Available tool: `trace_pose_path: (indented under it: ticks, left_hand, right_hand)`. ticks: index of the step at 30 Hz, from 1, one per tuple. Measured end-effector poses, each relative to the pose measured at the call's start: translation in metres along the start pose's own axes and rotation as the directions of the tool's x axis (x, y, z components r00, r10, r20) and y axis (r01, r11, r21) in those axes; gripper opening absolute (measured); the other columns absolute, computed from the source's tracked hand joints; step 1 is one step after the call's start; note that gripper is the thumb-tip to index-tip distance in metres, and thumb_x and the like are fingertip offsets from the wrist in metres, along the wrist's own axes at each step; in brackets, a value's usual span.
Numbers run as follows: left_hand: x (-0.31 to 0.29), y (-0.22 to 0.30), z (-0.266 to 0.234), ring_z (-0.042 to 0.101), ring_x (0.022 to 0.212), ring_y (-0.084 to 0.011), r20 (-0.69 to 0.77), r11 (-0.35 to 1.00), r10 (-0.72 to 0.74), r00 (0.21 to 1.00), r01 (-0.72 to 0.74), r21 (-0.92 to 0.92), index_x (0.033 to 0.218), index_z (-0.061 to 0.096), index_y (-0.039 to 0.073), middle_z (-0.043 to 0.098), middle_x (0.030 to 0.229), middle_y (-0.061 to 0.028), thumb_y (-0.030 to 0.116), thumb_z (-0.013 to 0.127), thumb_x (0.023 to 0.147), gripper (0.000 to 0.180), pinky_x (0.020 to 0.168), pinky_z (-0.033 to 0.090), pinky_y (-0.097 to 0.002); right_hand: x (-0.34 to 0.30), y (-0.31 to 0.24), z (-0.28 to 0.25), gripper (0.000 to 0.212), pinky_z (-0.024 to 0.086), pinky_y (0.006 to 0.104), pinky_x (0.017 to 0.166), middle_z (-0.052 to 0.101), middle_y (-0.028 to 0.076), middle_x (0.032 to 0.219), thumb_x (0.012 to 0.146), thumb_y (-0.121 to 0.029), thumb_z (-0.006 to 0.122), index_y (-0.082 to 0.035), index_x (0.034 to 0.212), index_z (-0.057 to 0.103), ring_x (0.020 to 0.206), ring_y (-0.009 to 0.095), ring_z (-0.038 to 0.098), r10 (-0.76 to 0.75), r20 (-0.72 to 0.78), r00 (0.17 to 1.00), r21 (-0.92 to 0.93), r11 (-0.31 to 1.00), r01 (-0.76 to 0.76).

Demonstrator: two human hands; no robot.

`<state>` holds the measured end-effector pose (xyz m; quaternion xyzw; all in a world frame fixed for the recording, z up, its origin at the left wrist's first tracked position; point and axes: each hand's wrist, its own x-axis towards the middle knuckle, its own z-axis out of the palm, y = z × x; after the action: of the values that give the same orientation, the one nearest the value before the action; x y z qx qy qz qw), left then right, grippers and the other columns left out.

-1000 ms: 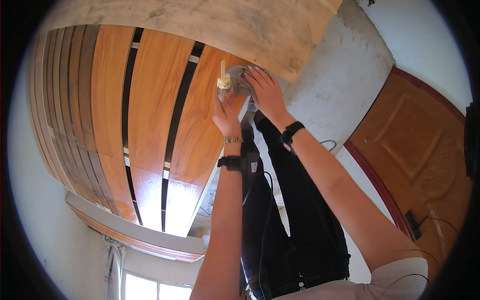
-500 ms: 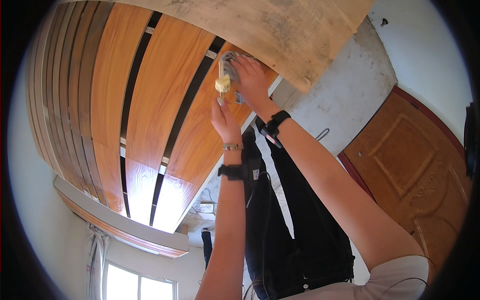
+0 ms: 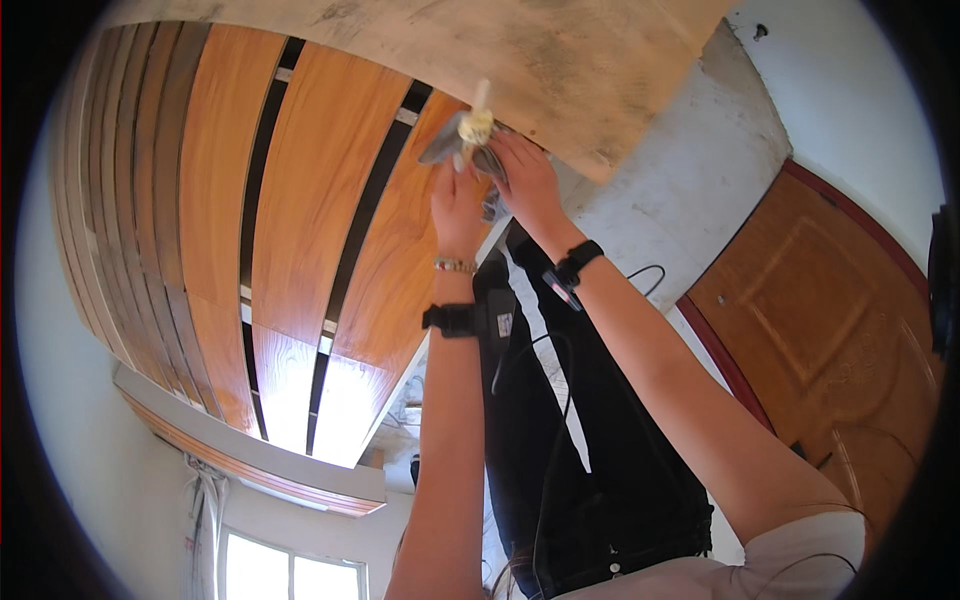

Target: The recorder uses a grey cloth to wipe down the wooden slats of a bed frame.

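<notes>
My left hand [image 3: 457,205] is closed around the lower end of a thin pale stick. A yellow lump [image 3: 476,127] sits partway up the stick, and the pale tip [image 3: 482,92] rises beyond it; what kind of thing this is I cannot tell. Grey, soft-looking material [image 3: 440,146], like a cloth, shows on both sides of the stick just behind the yellow lump. My right hand [image 3: 527,178] is closed at the right part of this material, its fingers close beside the lump. Both hands are over the near edge of the orange wooden slats [image 3: 390,230].
A stained tan board [image 3: 560,80] lies beyond the slats. To the right are grey floor [image 3: 690,170] and a brown carved door [image 3: 810,290]. A black cable [image 3: 560,345] hangs from my left wrist strap across my dark trousers [image 3: 620,440]. A bright window [image 3: 290,570] is at lower left.
The stick and yellow lump have moved up and right with my left hand. My right hand has shifted slightly right and downward, and the grey material now spreads behind the stick.
</notes>
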<state>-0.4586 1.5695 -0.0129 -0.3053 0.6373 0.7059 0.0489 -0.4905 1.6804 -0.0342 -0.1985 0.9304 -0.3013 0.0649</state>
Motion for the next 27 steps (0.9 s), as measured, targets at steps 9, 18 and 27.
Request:
trace_pose_path:
  ticks: [9, 18, 27]
  left_hand:
    - [-0.073, -0.032, -0.002, 0.046, 0.070, -0.0109, 0.103, 0.988, -0.034, 0.994, 0.018, 0.153, 0.116, 0.051, 0.001, 0.051, 0.075, -0.0025, 0.017, 0.038, 0.092, 0.031, 0.064, 0.040, -0.0244]
    - [-0.104, -0.030, -0.117, 0.046, 0.072, -0.0089, 0.054, 0.988, -0.138, 0.989, 0.134, 0.074, 0.117, 0.051, 0.001, 0.052, 0.078, -0.0019, 0.014, 0.040, 0.091, 0.031, 0.065, 0.039, -0.0220]
    - [-0.146, -0.047, -0.241, 0.048, 0.073, -0.0104, -0.192, 0.984, -0.138, 0.972, 0.156, 0.082, 0.114, 0.051, 0.000, 0.053, 0.077, -0.0037, 0.011, 0.040, 0.089, 0.029, 0.064, 0.040, -0.0234]
  right_hand:
    - [-0.071, 0.002, -0.016, 0.052, 0.034, 0.0404, 0.096, 0.051, 0.014, 0.112, 0.059, 0.001, 0.064, -0.002, 0.109, 0.050, 0.110, 0.030, 0.044, -0.054, 0.201, 0.978, 0.044, 0.998, 0.046]
    - [-0.093, -0.105, 0.034, 0.038, 0.036, 0.0394, 0.092, 0.053, 0.012, 0.101, 0.064, 0.000, 0.060, -0.003, 0.101, 0.052, 0.101, 0.029, 0.047, -0.073, 0.397, 0.915, 0.230, 0.973, -0.023]
    - [-0.162, -0.210, 0.138, 0.034, 0.030, 0.0343, 0.100, 0.044, 0.010, 0.124, 0.078, -0.007, 0.046, -0.002, 0.112, 0.049, 0.120, 0.023, 0.037, -0.498, 0.593, 0.633, 0.295, 0.866, 0.404]
